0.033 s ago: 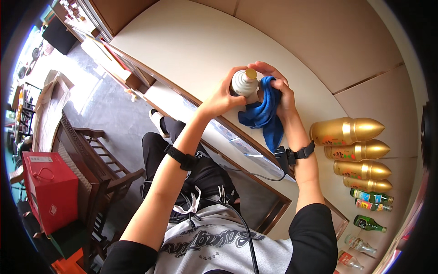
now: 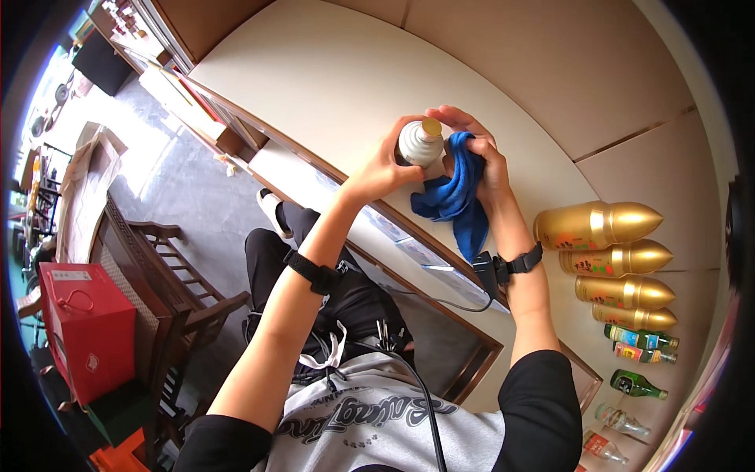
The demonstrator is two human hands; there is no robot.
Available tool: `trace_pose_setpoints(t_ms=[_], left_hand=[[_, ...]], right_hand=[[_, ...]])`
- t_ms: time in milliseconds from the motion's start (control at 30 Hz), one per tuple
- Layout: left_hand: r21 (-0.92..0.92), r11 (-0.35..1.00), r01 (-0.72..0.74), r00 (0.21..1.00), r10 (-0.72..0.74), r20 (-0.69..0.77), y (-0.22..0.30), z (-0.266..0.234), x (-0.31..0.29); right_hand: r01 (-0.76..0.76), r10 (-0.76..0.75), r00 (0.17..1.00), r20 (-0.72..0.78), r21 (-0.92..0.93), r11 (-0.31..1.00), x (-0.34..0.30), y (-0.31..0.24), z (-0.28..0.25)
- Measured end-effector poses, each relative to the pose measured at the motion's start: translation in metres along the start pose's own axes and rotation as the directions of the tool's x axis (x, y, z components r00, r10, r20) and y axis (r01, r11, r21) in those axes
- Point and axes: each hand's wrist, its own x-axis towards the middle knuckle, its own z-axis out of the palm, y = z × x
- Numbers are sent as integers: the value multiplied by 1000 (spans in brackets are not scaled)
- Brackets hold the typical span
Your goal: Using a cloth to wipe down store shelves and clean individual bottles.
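A white bottle [image 2: 419, 146] with a ribbed shoulder and a gold cap [image 2: 432, 127] is over the cream cabinet top. My left hand [image 2: 381, 171] wraps round its near left side, thumb on the front. Close to its right side, my right hand [image 2: 494, 167] grips a blue cloth [image 2: 452, 197] between thumb and fingers. The cloth's folds hang down toward the cabinet's front edge. My right index finger reaches past the back of the bottle; whether it touches cannot be made out. The bottle's base is hidden.
Gold bullet-shaped bottles [image 2: 599, 226] and several glass bottles [image 2: 638, 385] line the cabinet top [image 2: 314, 71] at right. A black cable [image 2: 460, 307] runs from my right wrist strap. Behind me on the left are a dark wooden chair [image 2: 169, 252] and a red box [image 2: 90, 330].
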Motion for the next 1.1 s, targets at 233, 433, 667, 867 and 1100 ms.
trace_pose_setpoints(t_ms=[233, 433, 667, 867, 1100], left_hand=[[22, 999, 43, 999, -42, -29, -9, 0, 1], [44, 999, -5, 999, 7, -42, -9, 0, 0], [85, 996, -2, 1000, 4, -30, -3, 0, 0], [118, 993, -16, 999, 19, -29, -6, 0, -1], [134, 991, -17, 999, 21, -32, -3, 0, -1]], right_hand=[[-2, 6, 998, 58, -81, 997, 0, 2, 5], [-1, 19, 998, 59, -295, 956, 3, 1, 8], [11, 11, 998, 65, -326, 945, 2, -3, 14], [28, -7, 998, 56, -384, 923, 0, -6, 19], [-19, 24, 999, 22, -211, 977, 3, -1, 12]])
